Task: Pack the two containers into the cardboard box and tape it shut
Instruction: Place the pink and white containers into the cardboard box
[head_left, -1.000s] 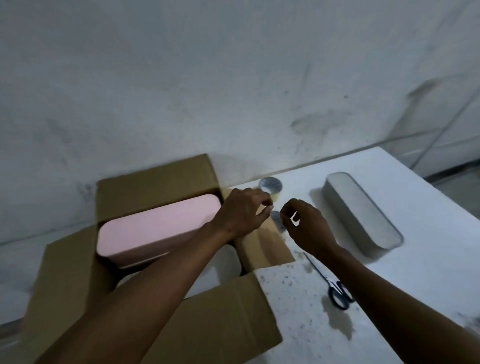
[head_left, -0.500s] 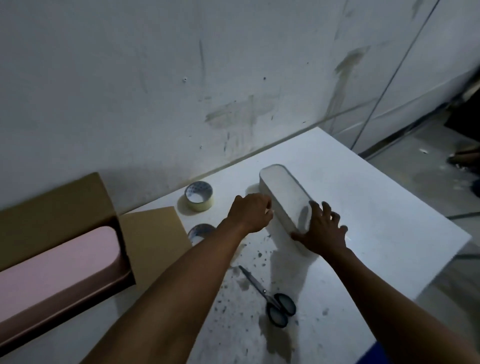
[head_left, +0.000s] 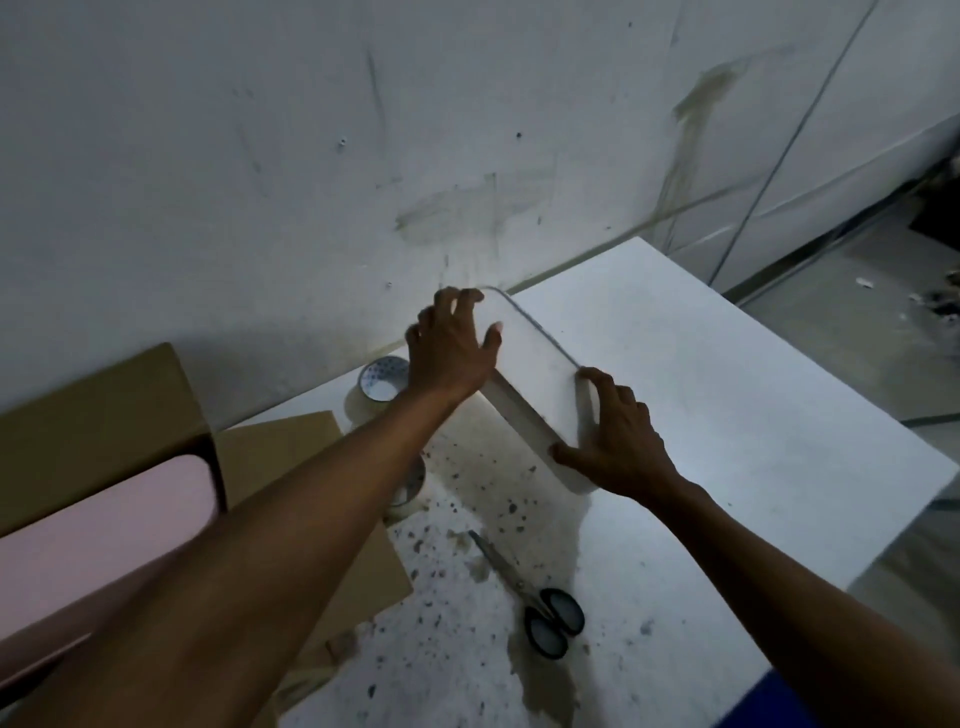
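Nearest, scissors are left on the speckled counter, ready for cutting tape. At left, the pink container is already seated in the open cardboard box. Further off, the white container is gripped at both ends, the right hand curled round its near end and the left hand round its far end, so its length can seemingly be lifted level. A tape roll is kept by the wall.

We could see only part of the cardboard box and the pink container inside it, both cut by the left edge. The left forearm covered most of the nearer tape roll, and the left hand hid the white container's far end.
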